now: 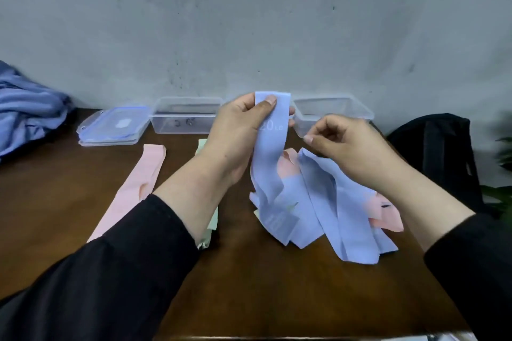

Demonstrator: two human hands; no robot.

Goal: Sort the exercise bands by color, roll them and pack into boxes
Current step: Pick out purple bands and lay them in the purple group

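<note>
Nearest the front edge of the tabletop [249, 299] the surface showed only two dark sleeves crossing it. Toward the middle lay a tangled heap of blue bands [327, 216], with pink bands [385, 210] caught under and among them on its right side. Left of the heap, a green band [212, 219] lay mostly hidden beneath the left forearm, and a single pink band [133, 191] lay straight, well apart toward the left edge. Above the heap, the left hand [235, 133] held one blue band [270, 133] upright, thumb and fingers pinching its upper end; the lower end trailed into the heap. The right hand [340, 141] hovered just beside it, fingers loosely curled, holding nothing that could be seen. Along the far edge stood two clear open boxes [184, 116], one partly hidden behind the hands, with stacked lids [113, 126] to their left. Sorting appeared under way; no rolling or packing had been done. Risk noted: lifting the held band while its tail sat in the tangle could drag pink bands along, mixing colours or pulling pieces toward the right edge.
</note>
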